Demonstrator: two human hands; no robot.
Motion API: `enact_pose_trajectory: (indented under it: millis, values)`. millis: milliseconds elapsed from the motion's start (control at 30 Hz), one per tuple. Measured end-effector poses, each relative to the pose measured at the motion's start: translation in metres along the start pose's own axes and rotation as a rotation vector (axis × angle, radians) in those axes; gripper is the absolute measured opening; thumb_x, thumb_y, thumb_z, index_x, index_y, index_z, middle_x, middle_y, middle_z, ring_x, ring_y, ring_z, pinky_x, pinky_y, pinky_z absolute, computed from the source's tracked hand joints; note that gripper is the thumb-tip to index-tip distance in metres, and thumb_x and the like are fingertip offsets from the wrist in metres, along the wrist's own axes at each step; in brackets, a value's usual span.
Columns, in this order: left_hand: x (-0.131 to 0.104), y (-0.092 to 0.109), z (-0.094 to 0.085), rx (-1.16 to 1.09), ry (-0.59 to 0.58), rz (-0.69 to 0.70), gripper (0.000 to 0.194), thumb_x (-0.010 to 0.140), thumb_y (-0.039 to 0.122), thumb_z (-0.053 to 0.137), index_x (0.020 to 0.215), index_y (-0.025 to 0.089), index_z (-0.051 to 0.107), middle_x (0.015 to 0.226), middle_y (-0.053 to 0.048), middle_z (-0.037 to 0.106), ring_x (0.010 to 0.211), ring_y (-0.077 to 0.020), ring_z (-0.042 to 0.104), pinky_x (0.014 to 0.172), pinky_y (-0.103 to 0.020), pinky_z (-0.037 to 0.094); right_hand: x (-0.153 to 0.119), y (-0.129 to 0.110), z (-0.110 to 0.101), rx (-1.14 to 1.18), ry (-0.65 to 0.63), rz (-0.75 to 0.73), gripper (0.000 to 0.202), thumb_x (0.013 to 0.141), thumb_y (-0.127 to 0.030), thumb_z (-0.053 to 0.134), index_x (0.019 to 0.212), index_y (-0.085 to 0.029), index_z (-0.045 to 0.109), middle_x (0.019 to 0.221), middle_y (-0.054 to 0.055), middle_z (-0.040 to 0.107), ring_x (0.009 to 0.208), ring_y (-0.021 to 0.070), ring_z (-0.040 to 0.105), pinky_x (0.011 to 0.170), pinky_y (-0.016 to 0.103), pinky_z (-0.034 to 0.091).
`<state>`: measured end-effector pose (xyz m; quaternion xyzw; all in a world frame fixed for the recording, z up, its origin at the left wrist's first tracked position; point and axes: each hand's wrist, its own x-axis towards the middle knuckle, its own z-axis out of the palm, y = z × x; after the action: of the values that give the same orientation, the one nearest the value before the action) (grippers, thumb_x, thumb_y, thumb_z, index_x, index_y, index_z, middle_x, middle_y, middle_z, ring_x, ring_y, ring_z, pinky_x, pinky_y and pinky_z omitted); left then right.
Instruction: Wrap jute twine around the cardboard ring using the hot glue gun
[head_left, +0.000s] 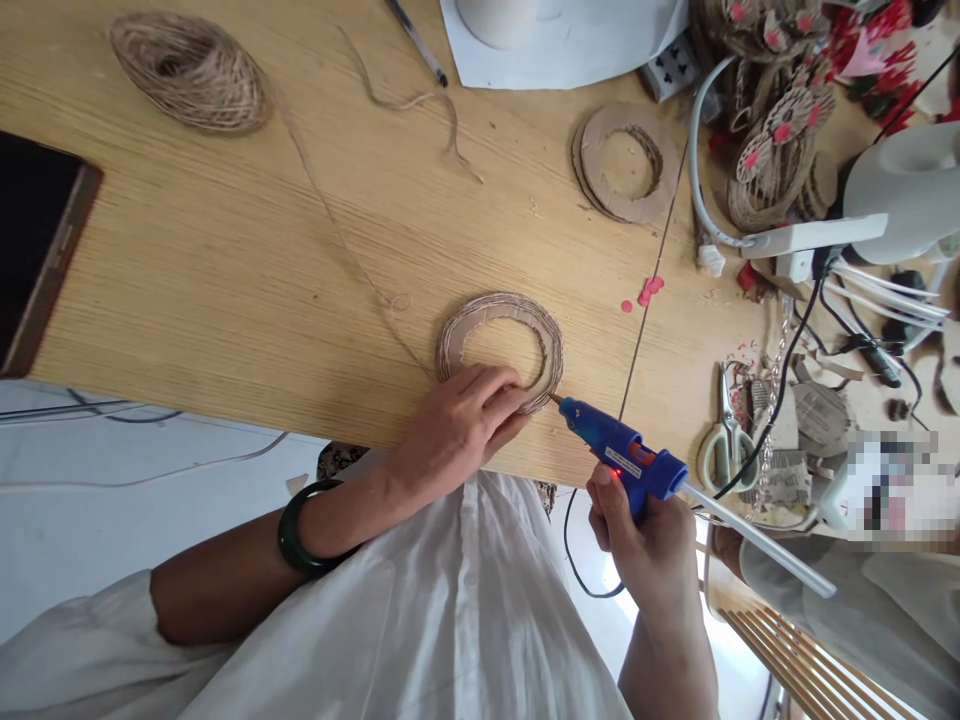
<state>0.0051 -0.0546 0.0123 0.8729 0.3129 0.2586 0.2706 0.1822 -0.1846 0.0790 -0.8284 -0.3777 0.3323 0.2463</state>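
A cardboard ring (553, 345) with twine laid round its outer edge lies flat near the table's front edge. The fingers of my left hand (469, 420) press together on its near side, gripping it. My right hand (649, 545) is wrapped round a blue hot glue gun (619, 448), whose tip touches or nearly touches the ring's lower right edge. A clear glue stick (761, 540) sticks out of the gun's back, and a red light glows on its body. From the ring, a thin strand of twine (330, 215) runs up left to a twine ball (187, 75).
More cardboard rings (592, 165) lie stacked toward the back right. Red paper dots (651, 290) and scissors (726, 445) are to the right, beside cables and cardboard scraps. A loose twine piece (409, 103), a pen (418, 42) and a dark phone-like device (37, 250) lie elsewhere.
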Motion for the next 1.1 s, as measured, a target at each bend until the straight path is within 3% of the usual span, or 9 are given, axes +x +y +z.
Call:
enact_pose_trajectory:
  millis: [133, 400, 600, 1000, 1100]
  values:
    - [-0.002, -0.002, 0.001, -0.026, 0.023, -0.004, 0.012, 0.103, 0.026, 0.057, 0.104, 0.016, 0.063, 0.111, -0.007, 0.067, 0.102, -0.0188, 0.065, 0.090, -0.033, 0.053, 0.003, -0.001, 0.002, -0.008, -0.020, -0.050, 0.040, 0.098, -0.050, 0.056, 0.072, -0.020, 0.056, 0.048, -0.006, 0.046, 0.039, 0.0103, 0.042, 0.039, 0.026, 0.032]
    - [-0.008, -0.006, 0.002, -0.056, 0.002, 0.011, 0.010, 0.102, 0.023, 0.057, 0.108, 0.017, 0.062, 0.109, -0.007, 0.067, 0.100, -0.0191, 0.063, 0.091, -0.035, 0.052, 0.003, -0.002, 0.001, -0.158, 0.025, -0.109, 0.041, 0.098, -0.047, 0.055, 0.068, -0.020, 0.058, 0.044, -0.004, 0.047, 0.038, 0.0114, 0.043, 0.040, 0.027, 0.035]
    - [-0.007, -0.006, 0.002, -0.080, 0.009, -0.010, 0.010, 0.101, 0.024, 0.060, 0.108, 0.017, 0.060, 0.108, -0.005, 0.066, 0.101, -0.0184, 0.061, 0.092, -0.033, 0.051, 0.000, -0.009, -0.003, -0.265, -0.012, -0.195, 0.035, 0.095, -0.043, 0.058, 0.071, -0.019, 0.061, 0.046, -0.003, 0.051, 0.037, 0.0119, 0.046, 0.039, 0.026, 0.034]
    - [-0.007, -0.008, 0.001, -0.102, -0.001, -0.004, 0.008, 0.101, 0.020, 0.059, 0.108, 0.017, 0.059, 0.107, -0.006, 0.066, 0.100, -0.0193, 0.061, 0.093, -0.035, 0.052, 0.002, -0.014, -0.006, -0.307, 0.008, -0.159, 0.033, 0.095, -0.049, 0.057, 0.079, -0.021, 0.062, 0.046, -0.001, 0.055, 0.038, 0.0164, 0.054, 0.039, 0.027, 0.038]
    - [-0.007, -0.007, 0.002, -0.103, 0.000, 0.010, 0.009, 0.102, 0.021, 0.057, 0.108, 0.016, 0.059, 0.107, -0.006, 0.066, 0.101, -0.0196, 0.061, 0.093, -0.035, 0.052, 0.001, -0.014, -0.005, -0.330, -0.009, -0.166, 0.037, 0.095, -0.051, 0.057, 0.073, -0.021, 0.061, 0.045, -0.001, 0.054, 0.036, 0.0166, 0.052, 0.038, 0.028, 0.036]
